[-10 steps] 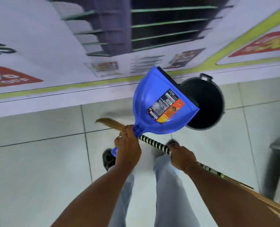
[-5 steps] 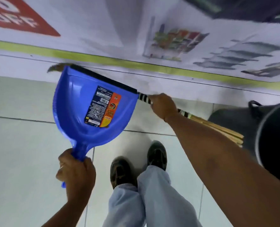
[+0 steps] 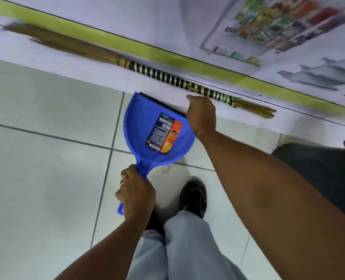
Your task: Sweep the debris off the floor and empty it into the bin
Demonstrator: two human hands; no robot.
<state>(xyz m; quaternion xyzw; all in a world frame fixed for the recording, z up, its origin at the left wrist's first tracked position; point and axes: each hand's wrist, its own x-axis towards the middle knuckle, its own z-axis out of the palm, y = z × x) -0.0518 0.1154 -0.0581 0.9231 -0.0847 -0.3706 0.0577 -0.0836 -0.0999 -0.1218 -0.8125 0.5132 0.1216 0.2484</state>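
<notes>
A blue dustpan (image 3: 145, 126) with an orange and black label is tilted over the tiled floor, its black lip against the foot of the wall. My left hand (image 3: 136, 196) is shut on its handle. A straw broom (image 3: 167, 76) with a black-and-white banded handle lies slanted along the white base of the wall. My right hand (image 3: 203, 115) sits just below the banded part with fingers spread, not gripping it. The dark bin (image 3: 319, 174) stands at the right edge, partly hidden behind my right forearm. I see no debris in the dustpan.
Pale floor tiles (image 3: 36, 178) stretch to the left. A wall (image 3: 167, 27) with a green stripe and printed pictures runs across the top. My black shoes (image 3: 192, 197) and light trouser legs stand below the dustpan.
The view swung left away from the bin. My right hand let go of the broom, which now rests along the wall. The dustpan dropped lower, to the foot of the wall.
</notes>
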